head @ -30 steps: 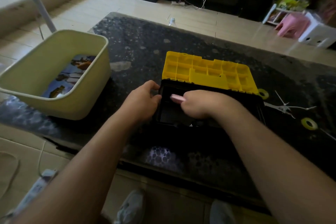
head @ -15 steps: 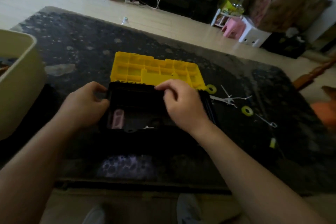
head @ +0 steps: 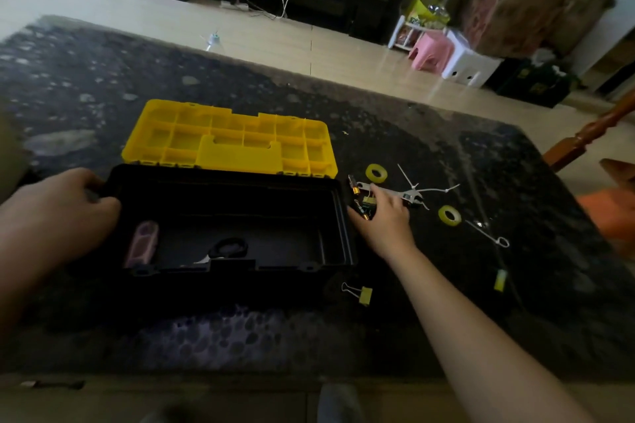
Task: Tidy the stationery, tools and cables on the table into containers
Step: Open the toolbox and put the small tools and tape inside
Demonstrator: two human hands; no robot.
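Toolbox (head: 226, 216) lies open on the table (head: 446, 302), scissors (head: 223, 249) inside. My left hand (head: 55, 216) grips its left end. My right hand (head: 385, 220), fingers spread, rests on the wrench (head: 395, 192) beside the box.

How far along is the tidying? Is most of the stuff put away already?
Only partly. The open toolbox already holds scissors and a pinkish item. The left hand grips the box's end while the right hand reaches among small parts beside the wrench. Still out: two tape rolls, cable ties and a binder clip.
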